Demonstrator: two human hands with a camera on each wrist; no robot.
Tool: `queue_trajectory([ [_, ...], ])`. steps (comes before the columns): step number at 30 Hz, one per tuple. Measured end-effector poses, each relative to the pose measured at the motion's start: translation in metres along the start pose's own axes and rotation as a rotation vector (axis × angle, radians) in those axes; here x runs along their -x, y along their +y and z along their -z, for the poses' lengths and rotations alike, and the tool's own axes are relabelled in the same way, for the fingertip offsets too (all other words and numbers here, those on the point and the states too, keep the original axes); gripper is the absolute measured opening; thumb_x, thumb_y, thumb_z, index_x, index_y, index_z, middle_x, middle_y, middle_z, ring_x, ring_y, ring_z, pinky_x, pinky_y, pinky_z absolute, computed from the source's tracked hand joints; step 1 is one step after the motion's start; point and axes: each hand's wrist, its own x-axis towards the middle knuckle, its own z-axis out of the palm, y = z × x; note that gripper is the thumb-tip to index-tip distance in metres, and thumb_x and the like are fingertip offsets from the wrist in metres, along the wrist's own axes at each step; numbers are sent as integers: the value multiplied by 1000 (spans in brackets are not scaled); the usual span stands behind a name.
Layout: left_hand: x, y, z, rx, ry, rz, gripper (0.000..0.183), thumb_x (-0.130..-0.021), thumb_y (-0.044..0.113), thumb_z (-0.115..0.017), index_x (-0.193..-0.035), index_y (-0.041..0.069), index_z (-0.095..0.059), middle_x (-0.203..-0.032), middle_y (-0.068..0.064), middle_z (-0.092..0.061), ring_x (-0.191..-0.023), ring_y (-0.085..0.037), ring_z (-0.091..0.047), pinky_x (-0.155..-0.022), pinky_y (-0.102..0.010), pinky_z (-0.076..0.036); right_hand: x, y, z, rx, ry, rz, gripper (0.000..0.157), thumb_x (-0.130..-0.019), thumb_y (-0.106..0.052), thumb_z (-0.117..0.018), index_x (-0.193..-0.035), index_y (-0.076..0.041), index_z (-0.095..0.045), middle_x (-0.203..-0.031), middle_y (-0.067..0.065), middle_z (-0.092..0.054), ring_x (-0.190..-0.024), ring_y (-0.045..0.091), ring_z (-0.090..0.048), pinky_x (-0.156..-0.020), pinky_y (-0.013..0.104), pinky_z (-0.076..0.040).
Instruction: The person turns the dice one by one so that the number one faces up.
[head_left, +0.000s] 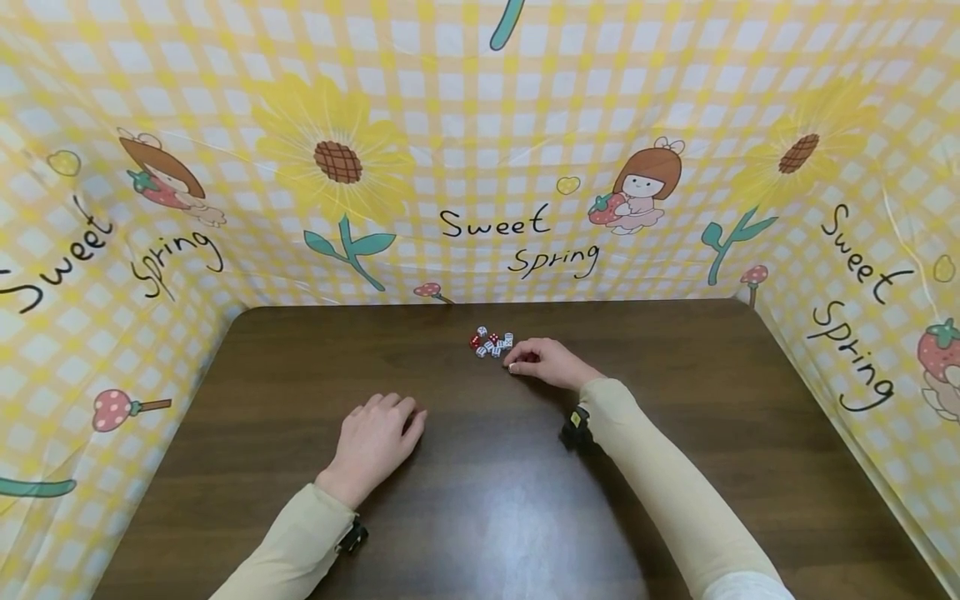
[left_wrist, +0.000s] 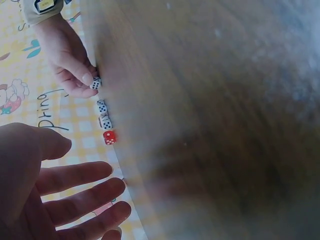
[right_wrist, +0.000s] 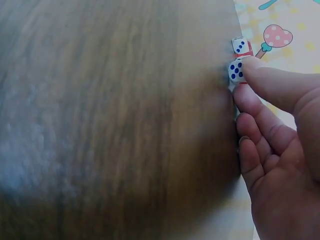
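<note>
My right hand (head_left: 551, 362) is at the far part of the table, just right of a small cluster of dice (head_left: 489, 347). Its thumb and forefinger pinch a white die (right_wrist: 236, 71) with blue pips, while the other fingers curl below. Another white die (right_wrist: 240, 46) shows just beyond it in the right wrist view. The cluster mixes several white dice with red ones; a red die (left_wrist: 109, 137) stands out in the left wrist view. My left hand (head_left: 377, 437) rests nearer on the left of the table, palm down, fingers relaxed and holding nothing.
The dark wooden table (head_left: 480, 467) has a far edge close behind the dice. A yellow checked cloth (head_left: 480, 150) with printed flowers and figures hangs along its back and both sides. Black wrist cameras sit under both sleeves.
</note>
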Motion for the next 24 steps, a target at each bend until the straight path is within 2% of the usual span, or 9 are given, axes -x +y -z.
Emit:
queue_trajectory([
  [3,0,0,-1,2,-4,4,16,-96,23,-74,-86,11,-74,-79,-5,-68,-69,-27,-61,-54,-39,-48,0,1,-1,-17,0,5,9,-101,-16,-70,-109,-15,-74,-104,-1,-70,-91,15,-58,-84,35,-48],
  [7,1,0,-2,6,-12,11,16,-96,23,-74,-86,11,-74,-79,-5,-68,-69,-27,-61,-54,-40,-48,0,1,-1,-35,3,8,7,-100,-14,-71,-106,-14,-69,-92,0,-63,-85,14,-56,-79,32,-46],
  [16,0,1,-2,5,-2,10,16,-95,23,-74,-86,10,-74,-79,-6,-68,-69,-28,-62,-54,-41,-50,-4,0,-2,43,15,46,11,-98,-8,-71,-104,-12,-62,-86,0,-60,-81,14,-55,-77,31,-47],
  [24,-1,2,-2,-2,-10,10,16,-95,23,-75,-86,10,-73,-79,-5,-68,-69,-28,-62,-54,-41,-49,-2,3,-4,33,49,60,13,-97,-7,-71,-105,-12,-61,-87,1,-62,-81,15,-57,-76,32,-49],
])
